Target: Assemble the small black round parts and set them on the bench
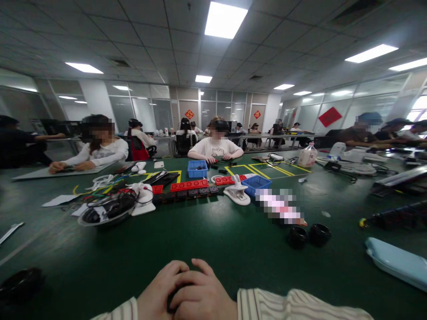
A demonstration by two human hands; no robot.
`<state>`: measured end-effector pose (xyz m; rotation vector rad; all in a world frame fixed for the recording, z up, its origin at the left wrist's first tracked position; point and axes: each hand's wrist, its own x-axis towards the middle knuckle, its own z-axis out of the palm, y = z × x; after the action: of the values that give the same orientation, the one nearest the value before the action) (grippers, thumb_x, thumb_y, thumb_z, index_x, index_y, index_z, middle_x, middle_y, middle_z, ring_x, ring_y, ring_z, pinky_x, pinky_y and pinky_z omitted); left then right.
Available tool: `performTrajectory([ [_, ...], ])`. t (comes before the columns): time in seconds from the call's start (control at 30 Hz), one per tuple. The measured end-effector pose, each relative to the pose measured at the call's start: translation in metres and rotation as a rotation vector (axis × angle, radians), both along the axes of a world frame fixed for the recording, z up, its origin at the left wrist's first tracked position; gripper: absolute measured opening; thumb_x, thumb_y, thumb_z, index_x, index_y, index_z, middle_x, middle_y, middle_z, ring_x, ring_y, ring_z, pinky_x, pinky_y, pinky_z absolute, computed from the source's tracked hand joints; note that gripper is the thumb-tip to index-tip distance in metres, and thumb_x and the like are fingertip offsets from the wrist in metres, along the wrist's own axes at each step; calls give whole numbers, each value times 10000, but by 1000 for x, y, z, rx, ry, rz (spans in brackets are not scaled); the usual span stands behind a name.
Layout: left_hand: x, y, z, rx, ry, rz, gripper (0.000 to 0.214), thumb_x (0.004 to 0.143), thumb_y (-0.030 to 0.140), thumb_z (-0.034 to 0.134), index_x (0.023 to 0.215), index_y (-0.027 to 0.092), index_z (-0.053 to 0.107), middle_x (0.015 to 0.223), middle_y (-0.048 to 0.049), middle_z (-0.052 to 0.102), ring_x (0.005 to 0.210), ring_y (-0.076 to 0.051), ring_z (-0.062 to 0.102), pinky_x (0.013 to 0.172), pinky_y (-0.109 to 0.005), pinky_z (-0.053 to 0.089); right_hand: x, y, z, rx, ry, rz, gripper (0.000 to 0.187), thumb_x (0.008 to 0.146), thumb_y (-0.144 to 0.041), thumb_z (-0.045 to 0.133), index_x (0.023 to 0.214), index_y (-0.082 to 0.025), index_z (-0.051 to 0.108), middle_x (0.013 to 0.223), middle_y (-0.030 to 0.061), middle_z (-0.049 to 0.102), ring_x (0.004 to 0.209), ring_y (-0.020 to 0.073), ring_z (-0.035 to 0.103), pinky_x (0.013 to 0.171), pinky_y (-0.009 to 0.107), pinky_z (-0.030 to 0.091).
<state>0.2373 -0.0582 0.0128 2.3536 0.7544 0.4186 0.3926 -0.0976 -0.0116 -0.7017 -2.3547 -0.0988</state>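
Note:
At the bottom middle of the head view, my left hand [159,286] and my right hand [204,291] are folded together in front of the green table [213,240]. The curled fingers of my right hand lie against and partly over my left hand. No object shows in either hand; the space between the palms is mostly hidden. Striped cream sleeves cover both wrists. Away to the right lie two black rings [298,237], and a third black round thing [22,284] sits at the far left.
Across the table's middle stand a bowl of black parts [110,209], red and black socket strips [188,190], a white clip stand [237,193] and blue bins [197,169]. A light blue case [396,262] lies at right. Several people sit around, one directly opposite.

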Motion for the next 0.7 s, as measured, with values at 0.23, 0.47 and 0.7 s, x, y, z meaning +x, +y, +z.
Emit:
performTrajectory([
  [0.23,0,-1,-6,96,-71,72,306,607,271,635,889,180,557,924,-49,552,892,-231,510,848,-379,433,-1,-24,30,-197,249,-264,397,658,-377,622,989,-198,494,1008,46,541,923,192,473,885,369,330],
  [0.47,0,0,-6,365,38,210,211,604,295,598,761,170,532,830,-67,548,787,-240,514,742,-395,433,-6,-23,35,-313,291,-501,382,575,-359,739,791,-176,482,843,17,502,809,183,436,750,339,337],
  [0.7,1,-4,-2,342,37,237,245,585,243,588,810,161,536,877,-70,555,847,-247,521,793,-398,424,-6,-25,37,-228,277,-422,226,652,-217,578,863,-181,507,869,21,534,860,178,451,820,336,326],
])
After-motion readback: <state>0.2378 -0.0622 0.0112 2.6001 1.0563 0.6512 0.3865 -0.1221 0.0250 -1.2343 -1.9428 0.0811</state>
